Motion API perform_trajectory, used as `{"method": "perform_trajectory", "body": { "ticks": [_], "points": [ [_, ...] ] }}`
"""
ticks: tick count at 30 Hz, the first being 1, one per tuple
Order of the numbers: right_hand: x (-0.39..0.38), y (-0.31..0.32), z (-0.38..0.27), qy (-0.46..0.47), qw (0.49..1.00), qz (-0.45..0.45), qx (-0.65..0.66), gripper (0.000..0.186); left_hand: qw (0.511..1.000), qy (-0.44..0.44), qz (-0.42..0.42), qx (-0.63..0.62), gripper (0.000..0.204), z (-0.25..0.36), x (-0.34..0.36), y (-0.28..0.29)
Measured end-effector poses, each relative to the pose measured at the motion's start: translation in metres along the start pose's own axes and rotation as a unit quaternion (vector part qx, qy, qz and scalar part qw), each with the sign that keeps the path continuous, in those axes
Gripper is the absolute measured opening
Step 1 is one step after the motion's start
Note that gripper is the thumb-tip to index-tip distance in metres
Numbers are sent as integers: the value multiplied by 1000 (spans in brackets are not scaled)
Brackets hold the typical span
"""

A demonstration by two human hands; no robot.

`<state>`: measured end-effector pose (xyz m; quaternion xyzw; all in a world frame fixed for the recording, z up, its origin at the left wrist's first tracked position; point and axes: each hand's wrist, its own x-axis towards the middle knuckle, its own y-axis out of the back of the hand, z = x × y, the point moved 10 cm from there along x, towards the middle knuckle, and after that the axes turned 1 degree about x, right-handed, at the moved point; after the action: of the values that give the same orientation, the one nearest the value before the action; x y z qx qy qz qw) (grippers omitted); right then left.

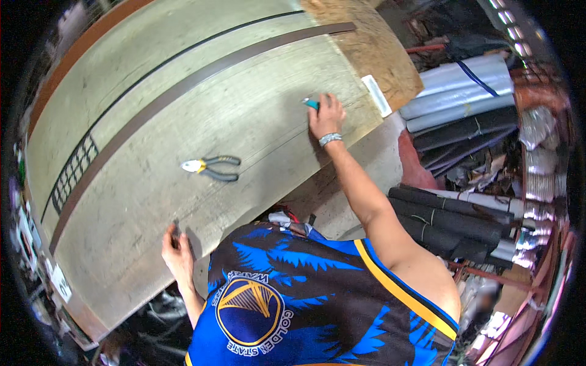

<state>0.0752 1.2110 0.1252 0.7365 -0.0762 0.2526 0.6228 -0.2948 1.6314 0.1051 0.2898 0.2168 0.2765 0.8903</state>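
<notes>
On the far right part of the pale work table [262, 73], my right hand [328, 117] is closed round a small teal utility knife [312, 104], its grey tip pointing left. A woven-looking band circles that wrist. My left hand [178, 255] is at the table's near left, thumb and fingers bent together around a small dark thing [176, 224] too small to name. Between the hands lies a pair of pliers [215, 168] with black and yellow handles, touched by neither hand. A thin dark line runs along the tabletop between my hands.
A long brown strip [183, 88] curves across the table beyond the pliers. Farther back lies a thin black strip with a black lattice piece [74, 166]. A white rectangular piece [376, 96] lies at the right end. Silvery rolls [458, 91] and dark rolls [448, 213] are stacked to the right.
</notes>
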Motion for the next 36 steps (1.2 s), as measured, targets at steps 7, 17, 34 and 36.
{"method": "perform_trajectory", "body": {
  "ticks": [7, 17, 34, 36],
  "points": [
    [1, -40, 30, 20, 991, -70, 110, 13, 992, 58, -54, -96, 38, -1, -6, -40],
    [-46, 10, -211, 286, 885, -162, 330, 59, 988, 55, -54, -132, 46, 46, 38, -48],
    [-27, 19, -75, 65, 953, -62, 290, 66, 986, -125, 102, 32, 26, 60, 36, -24],
    [-12, 24, -22, -25, 969, -34, 245, 66, 970, -186, 131, 88, 26, 68, 33, -36]
  ]
}}
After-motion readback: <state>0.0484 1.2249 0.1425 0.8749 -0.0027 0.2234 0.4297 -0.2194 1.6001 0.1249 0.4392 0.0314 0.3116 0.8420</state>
